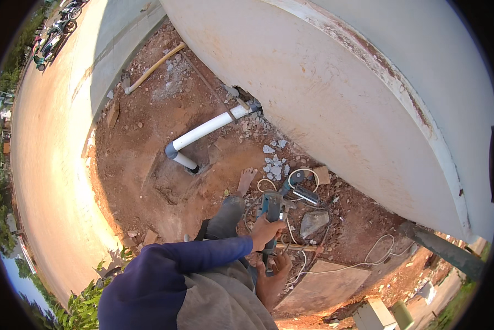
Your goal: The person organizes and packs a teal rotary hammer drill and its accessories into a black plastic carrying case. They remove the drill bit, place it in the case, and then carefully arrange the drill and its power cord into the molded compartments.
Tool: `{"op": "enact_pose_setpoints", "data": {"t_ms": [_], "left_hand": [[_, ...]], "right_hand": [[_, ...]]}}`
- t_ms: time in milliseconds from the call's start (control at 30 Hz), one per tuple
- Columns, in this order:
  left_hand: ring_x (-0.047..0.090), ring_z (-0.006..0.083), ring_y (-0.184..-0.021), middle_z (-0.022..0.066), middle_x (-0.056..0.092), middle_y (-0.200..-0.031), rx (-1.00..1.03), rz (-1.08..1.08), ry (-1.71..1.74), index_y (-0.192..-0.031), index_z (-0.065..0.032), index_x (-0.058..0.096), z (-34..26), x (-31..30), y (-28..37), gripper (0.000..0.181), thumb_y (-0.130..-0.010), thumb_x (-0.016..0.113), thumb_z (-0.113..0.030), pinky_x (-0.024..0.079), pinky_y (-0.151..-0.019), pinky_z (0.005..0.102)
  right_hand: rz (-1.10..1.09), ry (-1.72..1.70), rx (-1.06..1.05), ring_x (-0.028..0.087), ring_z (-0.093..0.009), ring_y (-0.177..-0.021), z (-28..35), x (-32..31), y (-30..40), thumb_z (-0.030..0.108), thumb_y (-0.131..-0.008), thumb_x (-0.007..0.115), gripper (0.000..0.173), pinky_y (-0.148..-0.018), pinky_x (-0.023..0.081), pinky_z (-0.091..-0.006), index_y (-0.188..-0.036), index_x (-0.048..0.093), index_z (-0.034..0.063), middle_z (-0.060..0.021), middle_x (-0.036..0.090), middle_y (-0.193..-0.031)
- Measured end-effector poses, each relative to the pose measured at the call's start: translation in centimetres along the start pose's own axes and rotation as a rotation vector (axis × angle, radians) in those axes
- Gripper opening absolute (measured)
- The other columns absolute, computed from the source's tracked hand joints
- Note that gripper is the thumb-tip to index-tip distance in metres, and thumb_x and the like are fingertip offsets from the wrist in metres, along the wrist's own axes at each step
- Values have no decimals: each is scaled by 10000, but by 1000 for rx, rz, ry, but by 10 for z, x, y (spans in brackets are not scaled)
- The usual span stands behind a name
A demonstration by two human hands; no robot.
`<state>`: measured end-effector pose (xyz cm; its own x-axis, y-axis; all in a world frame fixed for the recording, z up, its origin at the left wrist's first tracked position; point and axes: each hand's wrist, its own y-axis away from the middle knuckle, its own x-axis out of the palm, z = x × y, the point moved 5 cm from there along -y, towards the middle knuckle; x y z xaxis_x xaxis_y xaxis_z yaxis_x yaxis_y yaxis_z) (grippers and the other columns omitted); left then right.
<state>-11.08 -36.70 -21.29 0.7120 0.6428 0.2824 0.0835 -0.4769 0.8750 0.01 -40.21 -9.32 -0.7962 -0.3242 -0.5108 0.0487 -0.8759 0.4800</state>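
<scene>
My left hand [266, 232] grips the body of a teal and black corded power tool [271, 204], which looks like a rotary hammer. Just behind it, near the tool's rear end and cord, is my right hand [275, 276], palm up with fingers curled; whether it holds the cord cannot be told. Beyond the tool lies a teal angle grinder [296, 177] on the soil, with a looped white cable [315, 171] around it. A white PVC pipe [212, 127] with grey elbows runs from a hole at the wall's base to a short pipe [185, 161] entering the ground.
A pale wall [313, 103] curves along the right. Broken concrete pieces [275, 167], a large stone [314, 222] and a flat board [323, 286] lie near me. A wooden-handled hoe [156, 68] and a thin metal bar [209, 86] rest farther off. Motorcycles [55, 35] stand at upper left.
</scene>
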Motion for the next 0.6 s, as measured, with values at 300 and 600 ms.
{"op": "enact_pose_setpoints", "data": {"t_ms": [300,600], "left_hand": [[527,133,-499,40,561,-628,32,32,-222,-907,-37,607,-79,20,7,145,-782,652,-94,424,-461,307],[525,123,-519,37,560,-677,-10,446,-1076,-1276,-56,473,-155,40,64,521,-781,619,12,427,-497,284]], "right_hand": [[126,310,-97,569,-327,-962,-138,20,1,161,-704,708,219,-802,425,-424,-878,600,83,-104,614,-967],[-295,470,10,473,-346,-1219,-250,-179,25,76,-708,651,216,-1053,354,-472,-915,588,66,-140,587,-1171]]}}
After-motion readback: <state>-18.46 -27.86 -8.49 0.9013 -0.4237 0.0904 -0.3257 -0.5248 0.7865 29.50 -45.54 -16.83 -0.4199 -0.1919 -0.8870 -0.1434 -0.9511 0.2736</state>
